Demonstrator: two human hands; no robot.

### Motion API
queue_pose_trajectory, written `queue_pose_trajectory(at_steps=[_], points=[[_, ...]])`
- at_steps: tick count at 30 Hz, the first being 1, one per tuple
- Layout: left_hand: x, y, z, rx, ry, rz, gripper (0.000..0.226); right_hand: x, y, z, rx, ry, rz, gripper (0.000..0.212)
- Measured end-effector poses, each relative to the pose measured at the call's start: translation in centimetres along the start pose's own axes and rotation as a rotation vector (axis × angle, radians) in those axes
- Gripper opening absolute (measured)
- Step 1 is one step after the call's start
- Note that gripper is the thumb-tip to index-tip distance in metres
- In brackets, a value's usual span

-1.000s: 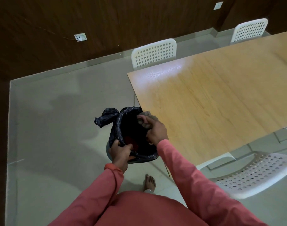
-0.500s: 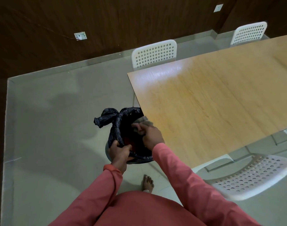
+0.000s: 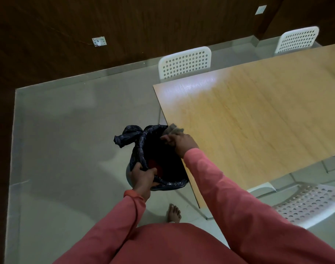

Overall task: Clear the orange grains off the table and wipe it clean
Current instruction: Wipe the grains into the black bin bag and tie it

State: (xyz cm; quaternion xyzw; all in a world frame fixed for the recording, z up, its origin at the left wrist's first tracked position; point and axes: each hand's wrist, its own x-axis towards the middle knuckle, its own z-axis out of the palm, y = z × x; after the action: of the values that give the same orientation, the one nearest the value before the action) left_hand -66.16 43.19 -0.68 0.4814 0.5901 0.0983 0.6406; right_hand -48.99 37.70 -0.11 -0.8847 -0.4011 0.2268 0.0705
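The grey cloth lies bunched at the left edge of the tabletop, half over that edge, above the mouth of the bin; its long axis seems to run along the edge, from the person toward the far wall, though the cloth is crumpled and partly hidden, so I cannot say this with certainty. The right hand is directly on the near side of the cloth, its fingers curled around the fabric and gripping it at the edge of the wood; the left hand is lower and nearer to the person, well apart from the cloth, and it grips the near rim of the black bin bag with curled fingers. The bag lines a bin that stands on the floor just beside the tabletop; its knotted tail points left, away from the wood; something red shows dimly inside the bag. No grains can be made out on the wood.
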Motion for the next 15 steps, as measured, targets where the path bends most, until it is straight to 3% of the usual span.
queue_pose_trajectory(at_steps=[4, 7, 9, 12, 15], points=[[0.1, 0.0, 0.0, -0.016, -0.011, -0.01, 0.023, -2.4, -0.1, -0.6, 0.455, -0.142, 0.057, 0.066], [0.4, -0.2, 0.0, -0.009, -0.007, -0.008, 0.023, -3.9, 2.0, -0.7, 0.216, 0.076, -0.015, 0.048], [0.6, -0.4, 0.0, 0.006, -0.004, -0.01, 0.026, -4.7, 4.2, -0.3, 0.085, 0.201, 0.069, 0.047], [0.9, -0.7, 0.1, 0.03, 0.002, -0.012, 0.028, -6.5, 6.6, 1.9, -0.044, 0.137, 0.263, 0.066], [1.2, -1.0, 0.2, 0.051, 0.006, -0.006, 0.027, -7.7, 7.4, 4.5, -0.052, 0.092, 0.257, 0.079]])
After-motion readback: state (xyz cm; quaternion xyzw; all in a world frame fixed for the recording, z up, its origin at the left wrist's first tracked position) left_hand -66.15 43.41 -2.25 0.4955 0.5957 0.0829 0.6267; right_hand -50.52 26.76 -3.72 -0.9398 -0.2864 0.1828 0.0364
